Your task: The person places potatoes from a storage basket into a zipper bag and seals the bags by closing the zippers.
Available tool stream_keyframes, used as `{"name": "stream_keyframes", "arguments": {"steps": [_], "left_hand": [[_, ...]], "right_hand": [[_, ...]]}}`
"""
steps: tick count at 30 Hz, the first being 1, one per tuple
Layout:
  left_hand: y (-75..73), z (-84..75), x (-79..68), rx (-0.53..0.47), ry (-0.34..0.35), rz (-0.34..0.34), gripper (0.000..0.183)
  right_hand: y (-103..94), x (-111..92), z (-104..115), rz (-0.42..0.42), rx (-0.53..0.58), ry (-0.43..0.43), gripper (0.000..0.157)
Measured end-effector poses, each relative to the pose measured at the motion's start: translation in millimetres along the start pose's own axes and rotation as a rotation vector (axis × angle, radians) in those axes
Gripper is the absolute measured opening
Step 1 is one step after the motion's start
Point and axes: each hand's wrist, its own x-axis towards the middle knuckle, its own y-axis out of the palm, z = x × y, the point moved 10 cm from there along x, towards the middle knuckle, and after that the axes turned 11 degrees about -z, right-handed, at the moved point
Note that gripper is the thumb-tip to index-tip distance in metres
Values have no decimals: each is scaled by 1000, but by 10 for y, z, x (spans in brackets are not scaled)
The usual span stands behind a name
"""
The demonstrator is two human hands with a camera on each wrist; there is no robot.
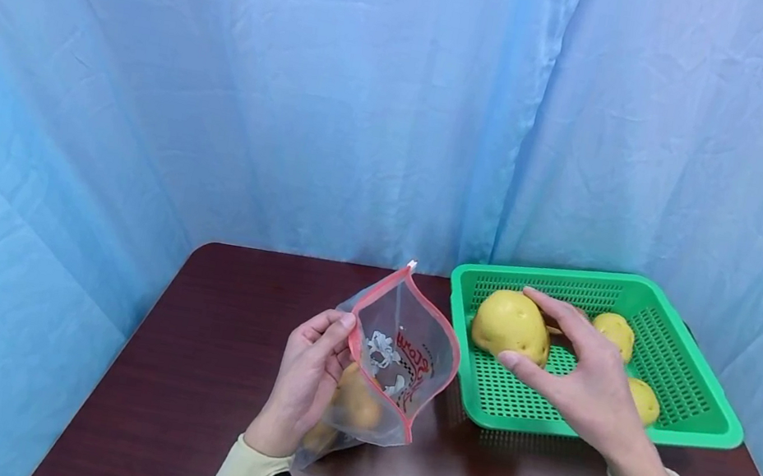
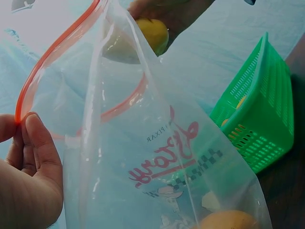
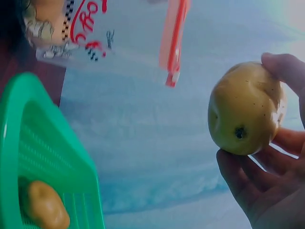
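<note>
Left fingers (image 1: 337,329) pinching bag (image 1: 398,370), mouth upward, right fingers (image 1: 562,312) grasping potato (image 1: 510,322), long axis unclear

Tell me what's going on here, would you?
A person's left hand holds open a translucent plastic zip bag with a red rim, yellow-brown potatoes inside. The right hand grips a big, rounded yellow potato, raised above a green plastic mesh basket where other yellow potatoes lie.
</note>
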Motion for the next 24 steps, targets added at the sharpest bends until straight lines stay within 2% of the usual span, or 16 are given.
{"name": "stream_keyframes", "arguments": {"steps": [10, 16, 24], "left_hand": [[-1, -5, 4, 7, 5, 6, 13], [-2, 1, -1, 11, 6, 0, 14], [21, 26, 34, 4, -14, -1, 15]], "right_hand": [[162, -70, 188, -54, 94, 23, 78], [320, -77, 323, -52, 104, -28, 77], [598, -78, 462, -7, 89, -114, 73]]}}
